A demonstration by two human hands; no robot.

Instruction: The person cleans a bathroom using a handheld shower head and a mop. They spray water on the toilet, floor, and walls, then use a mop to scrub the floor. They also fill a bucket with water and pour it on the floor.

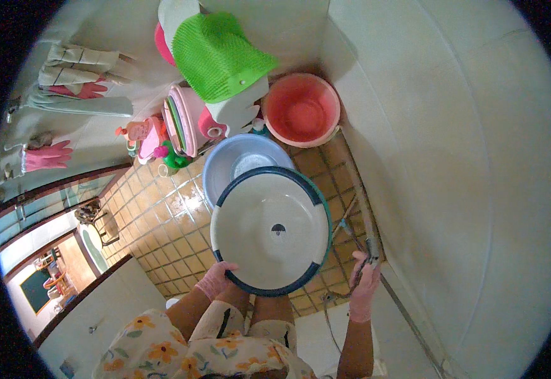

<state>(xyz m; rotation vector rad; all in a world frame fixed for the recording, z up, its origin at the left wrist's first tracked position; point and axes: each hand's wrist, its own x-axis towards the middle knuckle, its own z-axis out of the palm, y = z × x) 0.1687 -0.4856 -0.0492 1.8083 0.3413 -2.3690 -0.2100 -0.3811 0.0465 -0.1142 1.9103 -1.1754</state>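
Note:
A white basin with dark blue rim sections (271, 232) is tilted up in front of me, its inside facing me and bearing a small dark mark. My left hand (218, 279), in a pink glove, grips its lower left rim. My right hand (364, 286), also gloved in pink, holds a small spray head with a hose (371, 251) to the right of the basin, near the wall. Behind the white basin a light blue basin (249, 154) is partly covered. A red basin (302, 110) stands in the far corner.
A green ribbed mat (221, 57) hangs over a whitish thing at the far wall. Stacked pink basins (183, 121), bottles (176, 156) and a cup stand on the tiled floor (171, 237). Pink gloves (48, 156) and towels (81, 102) hang at left. The right wall (427, 166) is close.

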